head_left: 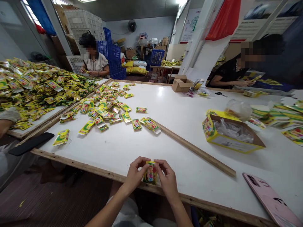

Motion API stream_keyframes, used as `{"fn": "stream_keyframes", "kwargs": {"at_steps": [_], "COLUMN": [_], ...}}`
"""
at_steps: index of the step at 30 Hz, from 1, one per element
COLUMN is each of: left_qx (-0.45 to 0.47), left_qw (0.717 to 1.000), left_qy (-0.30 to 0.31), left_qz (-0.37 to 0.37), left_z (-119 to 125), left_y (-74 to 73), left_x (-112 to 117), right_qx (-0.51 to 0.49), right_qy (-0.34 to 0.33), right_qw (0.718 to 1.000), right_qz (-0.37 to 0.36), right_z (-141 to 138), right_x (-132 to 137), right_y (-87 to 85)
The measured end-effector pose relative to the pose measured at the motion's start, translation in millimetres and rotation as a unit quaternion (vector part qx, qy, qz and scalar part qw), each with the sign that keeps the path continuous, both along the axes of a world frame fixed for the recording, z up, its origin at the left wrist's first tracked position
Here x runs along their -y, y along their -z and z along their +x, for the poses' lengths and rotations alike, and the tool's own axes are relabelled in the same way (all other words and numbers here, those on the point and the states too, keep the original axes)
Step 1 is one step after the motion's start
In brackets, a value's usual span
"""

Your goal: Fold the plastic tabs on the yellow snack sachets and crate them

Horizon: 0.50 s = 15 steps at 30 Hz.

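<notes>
Between my two hands, at the table's front edge, stands a small yellow and green printed box point(151, 175) with red and colourful lettering. My left hand point(137, 171) pinches its left side, thumb across the printed front. On the right side, my right hand point(166, 175) grips it with the thumb and fingers near the top corner. The fingertips of both hands meet around the upper edge of the box, so its top is partly hidden. Ahead and to the left lies a loose heap of similar small boxes point(104, 110) on the white table point(118, 148).
A wooden strip point(194, 146) lies diagonally right of my hands. Beyond it sits an open yellow carton point(234, 138) holding clear plastic bags. A pink phone point(270, 198) rests at the right edge, a black phone point(32, 143) at the left. Two co-workers sit across the table.
</notes>
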<state>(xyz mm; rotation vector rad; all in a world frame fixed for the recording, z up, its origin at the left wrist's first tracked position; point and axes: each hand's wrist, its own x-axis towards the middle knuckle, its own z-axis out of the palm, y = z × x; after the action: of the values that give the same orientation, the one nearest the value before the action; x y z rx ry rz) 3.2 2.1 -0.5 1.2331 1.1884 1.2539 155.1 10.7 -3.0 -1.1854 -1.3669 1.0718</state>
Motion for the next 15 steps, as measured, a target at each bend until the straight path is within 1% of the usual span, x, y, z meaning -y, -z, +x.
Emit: {"fn": "stream_keyframes", "kwargs": {"at_steps": [3, 6, 9, 11, 13, 14, 15], "left_qx": [-0.015, -0.024, -0.015, -0.015, -0.039, -0.058, -0.082], "left_qw": [1.000, 0.999, 1.000, 0.999, 0.998, 0.997, 0.994], "left_qy": [0.005, 0.007, 0.018, 0.026, 0.012, -0.009, -0.042], "left_qz": [0.018, 0.025, 0.020, 0.028, 0.046, 0.054, 0.063], "left_z": [-2.6, -1.7, -0.5, -2.7, -9.2, -14.2, -20.3], "left_y": [1.7, 2.2, 3.1, 1.7, -3.9, -8.6, -14.3], "left_x": [2.9, 3.9, 3.1, -4.0, -21.0, -33.5, -48.2], "right_qx": [-0.022, -0.013, 0.008, 0.036, 0.081, 0.104, 0.132], "right_qy": [-0.001, 0.001, -0.011, -0.003, 0.040, 0.069, 0.096], "right_qw": [1.000, 1.000, 1.000, 0.999, 0.994, 0.990, 0.985], "right_qz": [-0.001, 0.002, 0.016, 0.038, 0.060, 0.065, 0.056], "right_z": [3.2, 1.8, -2.3, 3.9, 28.3, 48.9, 74.9], "right_x": [2.3, 1.0, 3.5, 11.9, 26.5, 35.4, 44.9], "right_y": [3.4, 3.5, -0.9, -6.9, -14.0, -17.5, -20.8]}}
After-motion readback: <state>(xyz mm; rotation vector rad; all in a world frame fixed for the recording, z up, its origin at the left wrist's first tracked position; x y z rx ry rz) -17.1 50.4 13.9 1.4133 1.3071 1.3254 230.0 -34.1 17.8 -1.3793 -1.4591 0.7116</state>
